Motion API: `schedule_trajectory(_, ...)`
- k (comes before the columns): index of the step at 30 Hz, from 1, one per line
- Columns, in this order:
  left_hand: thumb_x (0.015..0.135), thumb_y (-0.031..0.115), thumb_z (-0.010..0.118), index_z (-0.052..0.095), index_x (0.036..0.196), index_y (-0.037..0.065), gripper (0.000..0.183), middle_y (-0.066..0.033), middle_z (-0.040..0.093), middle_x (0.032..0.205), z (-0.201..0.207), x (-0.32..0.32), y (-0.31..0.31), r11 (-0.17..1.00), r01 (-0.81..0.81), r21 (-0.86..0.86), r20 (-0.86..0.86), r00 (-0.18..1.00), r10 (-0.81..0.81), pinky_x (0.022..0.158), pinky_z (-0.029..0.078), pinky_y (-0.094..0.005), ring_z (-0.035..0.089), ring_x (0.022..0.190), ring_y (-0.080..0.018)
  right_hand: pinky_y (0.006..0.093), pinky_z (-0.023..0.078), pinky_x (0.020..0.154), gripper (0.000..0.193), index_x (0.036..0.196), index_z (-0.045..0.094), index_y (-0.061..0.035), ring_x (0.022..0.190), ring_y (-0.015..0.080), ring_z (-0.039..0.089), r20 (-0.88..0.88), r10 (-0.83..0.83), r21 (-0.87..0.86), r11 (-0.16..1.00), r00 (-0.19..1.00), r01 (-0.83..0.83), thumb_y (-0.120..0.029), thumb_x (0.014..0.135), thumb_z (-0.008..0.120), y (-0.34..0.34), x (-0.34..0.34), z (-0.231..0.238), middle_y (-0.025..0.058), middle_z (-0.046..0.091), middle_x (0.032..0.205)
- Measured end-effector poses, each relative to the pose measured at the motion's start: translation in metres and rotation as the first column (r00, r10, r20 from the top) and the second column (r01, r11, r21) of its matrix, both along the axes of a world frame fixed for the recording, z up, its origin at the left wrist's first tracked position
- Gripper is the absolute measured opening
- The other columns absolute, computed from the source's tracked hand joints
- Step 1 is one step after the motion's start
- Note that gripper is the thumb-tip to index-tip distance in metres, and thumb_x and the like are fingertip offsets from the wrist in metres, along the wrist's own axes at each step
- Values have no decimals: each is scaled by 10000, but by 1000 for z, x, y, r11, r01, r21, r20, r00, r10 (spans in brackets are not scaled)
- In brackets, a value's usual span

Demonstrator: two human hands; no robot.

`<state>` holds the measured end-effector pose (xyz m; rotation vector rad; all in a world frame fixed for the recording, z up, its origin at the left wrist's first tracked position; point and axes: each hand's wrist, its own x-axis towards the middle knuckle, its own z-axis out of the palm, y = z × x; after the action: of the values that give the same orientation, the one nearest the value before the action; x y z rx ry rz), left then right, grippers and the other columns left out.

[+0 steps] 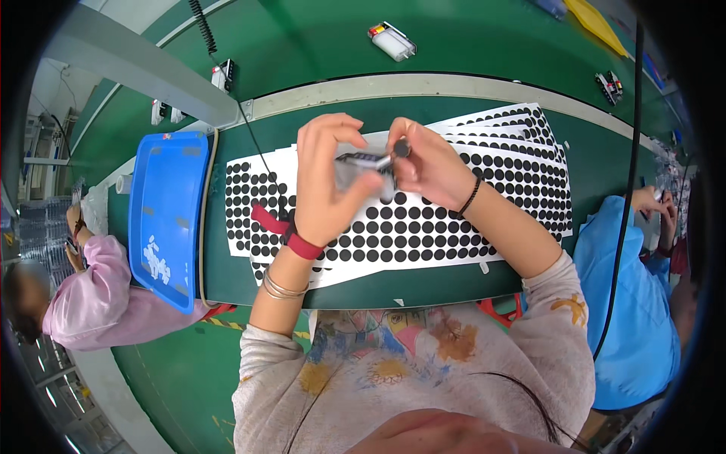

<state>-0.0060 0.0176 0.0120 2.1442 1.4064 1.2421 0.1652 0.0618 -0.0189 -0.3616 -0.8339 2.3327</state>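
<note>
Both my hands are raised over the sheets, close together around a small grey-and-white device (364, 163) with dark parts, blurred by motion. My left hand (327, 181), with a red band on its wrist, curves its fingers and thumb about the device. Just to the right, my right hand (437, 165) has its fingertips pinched at a black round sticker (401, 147), beside the device's right end. How the right fingers touch the device is hard to make out. Beneath lie overlapping white sheets (363, 266) covered with rows of black dots.
A blue tray (168, 219) with small white pieces stands at the left. Beyond the pale rail, a white device (392, 41) and a dark one (609, 88) rest on the green surface. A black cable (626, 197) hangs at the right. People work on both sides.
</note>
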Motion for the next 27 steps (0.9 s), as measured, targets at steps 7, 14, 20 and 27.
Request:
schedule_trajectory(7, 676, 71, 686, 540, 1032, 31, 387, -121, 587, 1047, -14, 6, -5, 994, -31, 104, 4, 1000, 31, 785, 457, -327, 574, 918, -281, 219, 319, 473, 343, 983, 452, -71, 539, 95, 371, -140, 28, -30, 999, 990, -33, -405, 911, 416, 6, 2, -7, 41, 453, 670)
schedule_trajectory(14, 735, -26, 629, 610, 980, 7, 248, -72, 634, 921, -15, -4, -12, 972, 91, -218, 563, 825, 49, 662, 492, -229, 604, 783, -123, 269, 406, 663, 484, 1034, 429, -59, 706, 136, 506, 215, -382, 734, 670, 899, 110, -15, 659, 731, -16, -3, -1, 42, 555, 813)
schedule_trajectory(20, 710, -135, 575, 620, 965, -22, 283, -91, 606, 922, -2, 2, -18, 952, 257, -168, 705, 706, -66, 757, 513, -245, 599, 864, -168, 291, 433, 767, 586, 1093, 443, -81, 931, 185, 513, -26, -649, 918, 285, 760, 275, -46, 599, 757, -19, -17, -3, 71, 534, 885)
schedule_trajectory(27, 691, -135, 576, 650, 907, -12, 259, -80, 617, 895, -9, -4, -20, 868, 335, -366, 715, 698, 33, 702, 501, -232, 609, 837, -148, 256, 431, 781, 779, 1371, 252, -132, 860, 173, 579, 339, -347, 822, 562, 874, -96, -82, 728, 689, -24, -10, 5, 104, 586, 1020)
